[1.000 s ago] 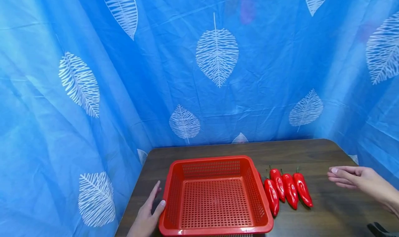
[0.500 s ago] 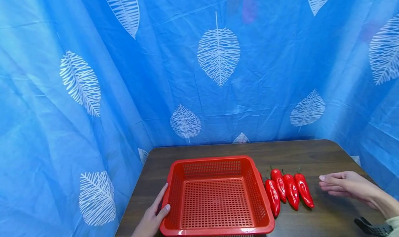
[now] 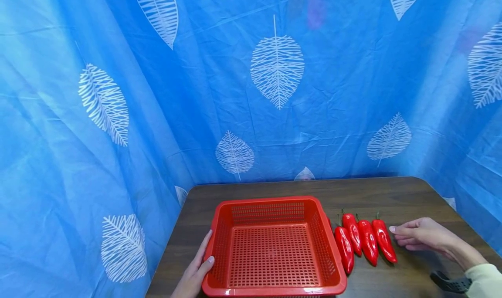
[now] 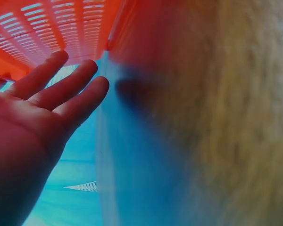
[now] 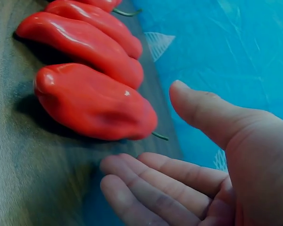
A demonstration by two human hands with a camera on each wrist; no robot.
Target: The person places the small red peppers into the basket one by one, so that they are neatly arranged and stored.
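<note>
A red plastic basket [image 3: 272, 254] with slotted walls stands on the brown table. Along its left side lies my left hand [image 3: 193, 274], its thumb at the rim and its fingers extended against the outer wall. In the left wrist view those fingers [image 4: 75, 87] look straight beside the slotted wall. Several glossy red peppers [image 3: 368, 242] with green stems lie in a row to the right of the basket. Just right of the rightmost pepper [image 5: 96, 103] hovers my right hand [image 3: 425, 235]. Its thumb and fingers are spread apart and hold nothing.
A bit of red shows behind the basket's right rim, mostly hidden. Blue curtains [image 3: 333, 93] with white leaf prints hang behind and beside the table [image 3: 392, 189]. A black strap [image 3: 451, 282] sits below my right wrist.
My right hand has moved left, from the table's right side to beside the rightmost pepper. My left hand has shifted slightly right and now touches the basket's edge. The peppers stay put.
</note>
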